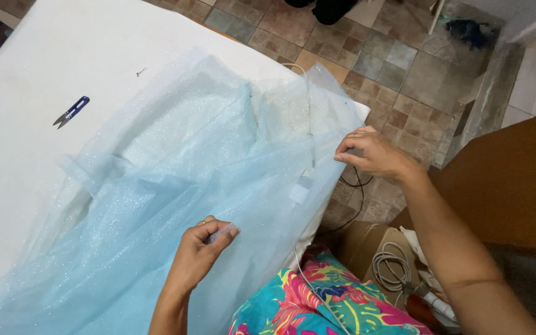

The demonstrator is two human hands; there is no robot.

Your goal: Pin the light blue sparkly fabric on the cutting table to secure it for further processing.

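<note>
On the far left I see one white table (26, 167), and on it lies one small blue snipper (71, 112), well away from both hands. A bit to its right sits one tiny red pin (141, 72) (too small for me to be sure). Next comes one big sheet of shiny blue cloth (156, 186), spread over the table and hanging off its near edge. My left hand (201, 247) is closed, pinching a fold of the cloth between thumb and fingers. Below it I see one bright flowery garment (317, 307) on my lap. Further right, my right hand (373, 154) is closed too, pinching the cloth's right edge up off the table. On the floor (398, 68) lies one coil of grey cord (392, 268).
</note>
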